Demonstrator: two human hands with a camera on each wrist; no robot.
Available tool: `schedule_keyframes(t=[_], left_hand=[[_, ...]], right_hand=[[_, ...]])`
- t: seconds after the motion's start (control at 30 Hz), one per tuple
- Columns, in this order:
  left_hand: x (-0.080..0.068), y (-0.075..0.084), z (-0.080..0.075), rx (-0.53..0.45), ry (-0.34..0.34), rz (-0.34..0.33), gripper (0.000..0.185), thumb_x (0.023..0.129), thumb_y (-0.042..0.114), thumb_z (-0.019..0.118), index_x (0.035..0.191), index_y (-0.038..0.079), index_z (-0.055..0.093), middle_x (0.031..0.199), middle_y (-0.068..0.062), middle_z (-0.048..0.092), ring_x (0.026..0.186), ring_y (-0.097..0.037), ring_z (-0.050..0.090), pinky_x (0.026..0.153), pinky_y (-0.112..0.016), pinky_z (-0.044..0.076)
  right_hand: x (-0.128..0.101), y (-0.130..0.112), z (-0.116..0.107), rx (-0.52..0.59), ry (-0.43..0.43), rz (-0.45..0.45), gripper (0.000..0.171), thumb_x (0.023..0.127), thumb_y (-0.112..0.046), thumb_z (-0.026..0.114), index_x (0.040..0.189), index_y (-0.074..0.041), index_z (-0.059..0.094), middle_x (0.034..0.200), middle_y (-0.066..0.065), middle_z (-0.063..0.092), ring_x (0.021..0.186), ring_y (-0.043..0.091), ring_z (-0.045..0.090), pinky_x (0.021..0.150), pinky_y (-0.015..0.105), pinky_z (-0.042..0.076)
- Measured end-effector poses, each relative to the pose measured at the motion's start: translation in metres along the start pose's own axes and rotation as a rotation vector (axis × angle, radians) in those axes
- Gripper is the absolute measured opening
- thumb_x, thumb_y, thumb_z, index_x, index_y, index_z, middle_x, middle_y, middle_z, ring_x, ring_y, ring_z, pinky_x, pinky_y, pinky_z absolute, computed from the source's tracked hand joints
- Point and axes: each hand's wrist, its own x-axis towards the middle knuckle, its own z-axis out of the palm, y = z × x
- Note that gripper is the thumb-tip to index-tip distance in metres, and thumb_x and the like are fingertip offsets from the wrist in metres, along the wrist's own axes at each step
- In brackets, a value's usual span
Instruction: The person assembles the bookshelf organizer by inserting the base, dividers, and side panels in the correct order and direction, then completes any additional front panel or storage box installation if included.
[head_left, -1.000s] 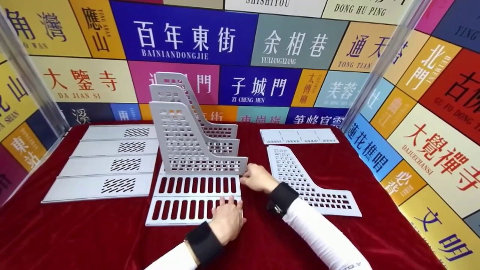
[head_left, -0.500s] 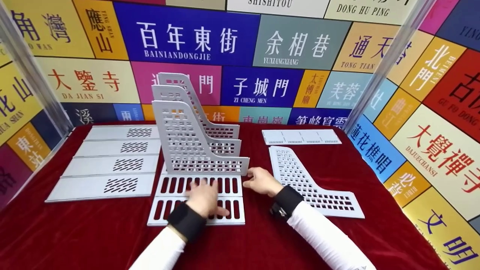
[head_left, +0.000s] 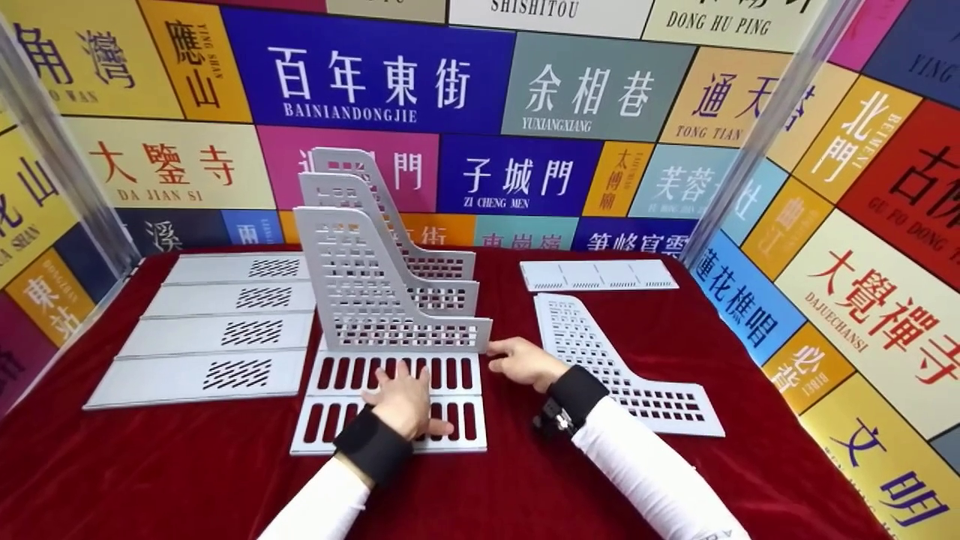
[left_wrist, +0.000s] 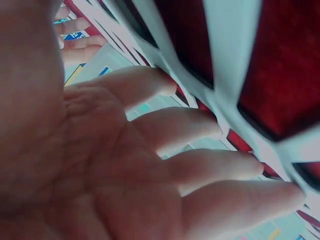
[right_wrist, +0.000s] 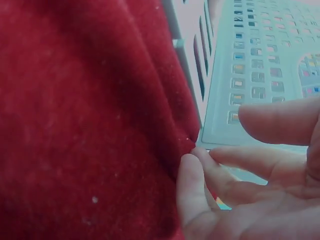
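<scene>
Three dividers already stand in the slotted base, near the middle of the table. One divider and the flat panels by the left edge still lie loose. My left hand presses flat, fingers spread, on the base. My right hand pinches the front divider's corner.

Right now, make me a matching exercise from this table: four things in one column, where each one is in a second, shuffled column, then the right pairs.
Things
1. left hand
2. right hand
3. loose L-shaped panel
4. four long panels

Places
A. flat on the red cloth, right of the right hand
B. fingers spread on the slotted base plate
C. side by side at the table's left
D. at the lower right corner of the nearest upright divider

Pairs: 1-B, 2-D, 3-A, 4-C
</scene>
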Motion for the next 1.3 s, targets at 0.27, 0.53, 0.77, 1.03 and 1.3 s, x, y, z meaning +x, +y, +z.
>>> schedule_keyframes(t=[0.27, 0.53, 0.77, 1.03, 1.3], left_hand=[[0.001, -0.002, -0.001, 0.061, 0.0, 0.038, 0.108, 0.072, 0.068, 0.076, 0.156, 0.015, 0.036, 0.161, -0.02, 0.033, 0.142, -0.057, 0.032, 0.099, -0.07, 0.046], [-0.002, -0.007, -0.002, 0.017, -0.008, 0.044, 0.107, 0.073, 0.067, 0.076, 0.157, 0.015, 0.035, 0.161, -0.021, 0.031, 0.144, -0.058, 0.029, 0.103, -0.073, 0.041], [-0.001, -0.009, -0.004, -0.001, -0.046, 0.082, 0.108, 0.076, 0.066, 0.075, 0.158, 0.012, 0.031, 0.164, -0.021, 0.026, 0.145, -0.058, 0.023, 0.105, -0.074, 0.038], [0.007, -0.046, -0.028, -0.141, -0.137, 0.285, 0.083, 0.082, 0.036, 0.081, 0.147, -0.001, 0.045, 0.143, -0.025, 0.055, 0.126, -0.045, 0.056, 0.111, -0.058, 0.043], [0.008, -0.122, -0.054, -0.313, -0.035, 0.058, 0.038, 0.075, 0.012, 0.079, 0.103, -0.008, 0.064, 0.098, -0.023, 0.068, 0.079, -0.03, 0.064, 0.073, -0.045, 0.058]], right_hand=[[0.003, -0.001, 0.005, 0.095, -0.013, 0.029, 0.047, 0.097, -0.005, 0.054, 0.143, 0.003, 0.05, 0.148, 0.021, 0.052, 0.145, 0.034, 0.041, 0.122, 0.048, 0.03], [-0.001, 0.001, -0.003, -0.183, -0.064, -0.08, 0.052, 0.1, -0.015, 0.056, 0.148, 0.003, 0.045, 0.143, 0.025, 0.051, 0.136, 0.037, 0.048, 0.117, 0.049, 0.036], [-0.019, 0.009, -0.046, -0.493, 0.152, -0.166, 0.054, 0.093, -0.023, 0.067, 0.133, 0.011, 0.057, 0.13, 0.03, 0.062, 0.123, 0.043, 0.058, 0.109, 0.053, 0.046], [-0.057, 0.073, -0.112, -0.53, 0.238, 0.113, 0.078, 0.074, -0.035, 0.086, 0.133, 0.007, 0.055, 0.128, 0.03, 0.061, 0.118, 0.046, 0.056, 0.102, 0.06, 0.046], [-0.057, 0.1, -0.121, -0.517, 0.171, 0.198, 0.075, 0.067, -0.035, 0.091, 0.118, 0.009, 0.06, 0.109, 0.023, 0.066, 0.097, 0.034, 0.06, 0.092, 0.05, 0.05]])
